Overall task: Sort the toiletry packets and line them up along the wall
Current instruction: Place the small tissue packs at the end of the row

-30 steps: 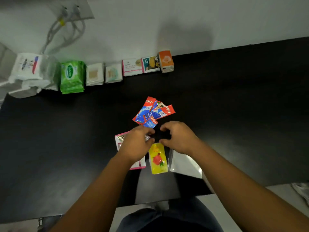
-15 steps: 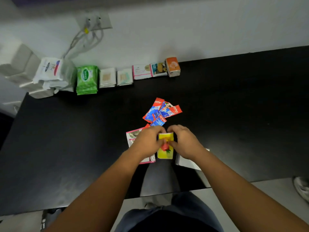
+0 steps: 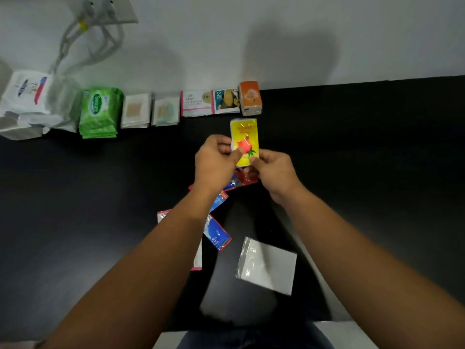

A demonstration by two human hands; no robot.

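Pinching the yellow packet (image 3: pixel 244 132) with both hands: closing the thumb and curled fingers of the left hand (image 3: pixel 216 159) on its left edge, and the thumb and fingertips of the right hand (image 3: pixel 274 170) on its lower right corner. Holding it face up over the black table (image 3: pixel 364 152), just short of the orange box (image 3: pixel 249 96) ending the row along the wall. Reaching over the red and blue sachets (image 3: pixel 217 234), with the clear bag (image 3: pixel 269 265) lying beside the right forearm.
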